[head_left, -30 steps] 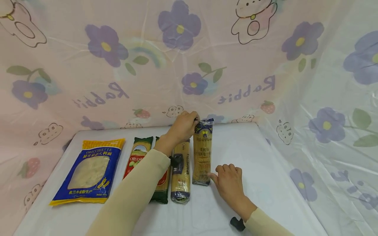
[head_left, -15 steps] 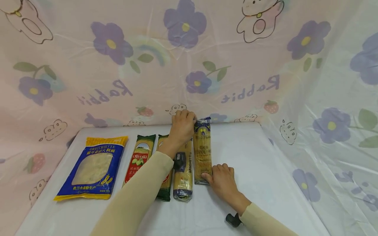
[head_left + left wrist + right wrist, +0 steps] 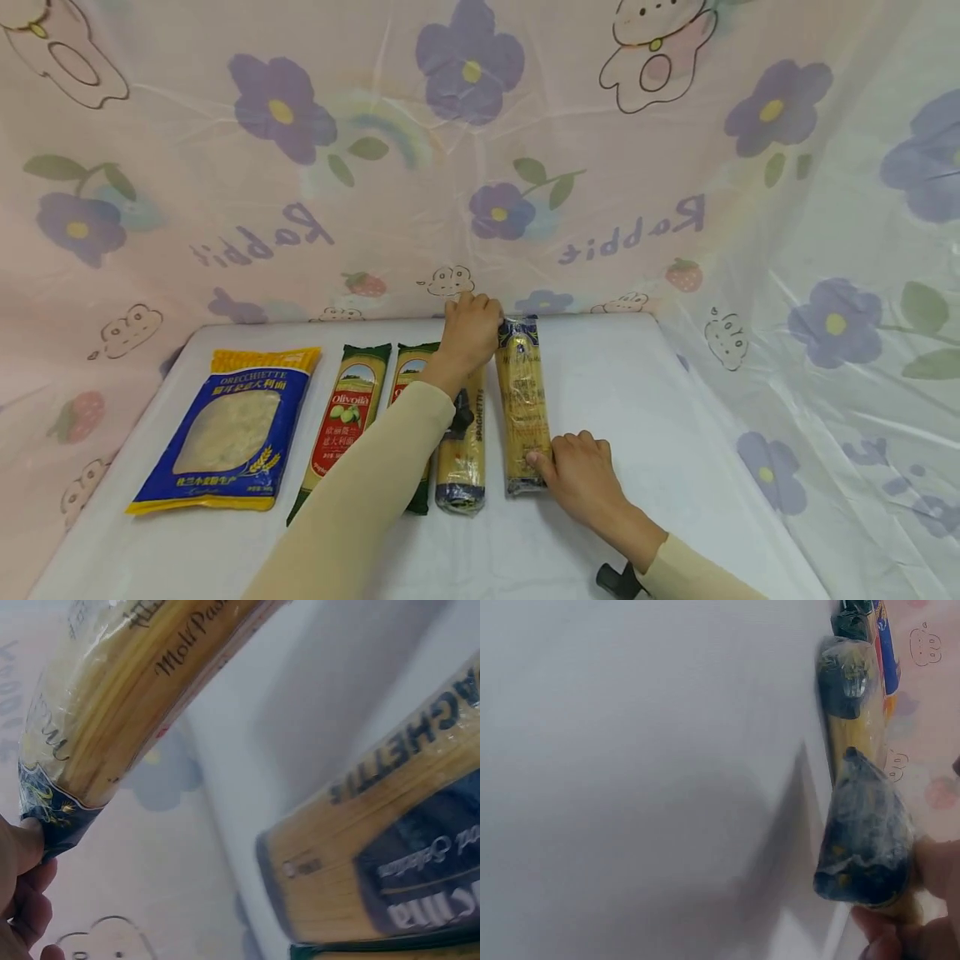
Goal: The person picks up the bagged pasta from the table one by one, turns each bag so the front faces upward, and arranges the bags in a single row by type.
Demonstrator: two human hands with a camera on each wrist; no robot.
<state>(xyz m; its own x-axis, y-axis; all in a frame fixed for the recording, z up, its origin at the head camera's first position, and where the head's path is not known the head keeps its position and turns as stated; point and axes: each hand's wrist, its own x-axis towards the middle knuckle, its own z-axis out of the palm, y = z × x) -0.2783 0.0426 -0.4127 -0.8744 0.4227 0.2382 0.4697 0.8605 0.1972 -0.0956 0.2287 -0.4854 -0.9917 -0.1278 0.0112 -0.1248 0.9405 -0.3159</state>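
Observation:
A clear packet of spaghetti [image 3: 525, 400] with dark blue ends lies lengthwise between my two hands, at the right end of a row of pasta packs. My left hand [image 3: 470, 333] pinches its far top corner; in the left wrist view the thumb [image 3: 24, 844] presses on the blue end. At the near end my right hand [image 3: 585, 475] grips the packet's right side, thumb on top. The right wrist view shows the packet's blue bottom [image 3: 862, 855] raised over its shadow. Just left lies another spaghetti pack [image 3: 461, 467], partly hidden by my left wrist.
Two green-ended Olivoila pasta packs [image 3: 348, 408] lie further left, the second mostly behind my left sleeve. At far left is a blue and yellow orecchiette bag [image 3: 228, 433]. White cloth covers the table [image 3: 630, 383]; a flower-printed curtain [image 3: 375, 208] rises behind it.
The packet has come down and slightly right, nearer to me. My right hand, first at its side with the thumb out, now holds its near end. The left hand kept its pinch.

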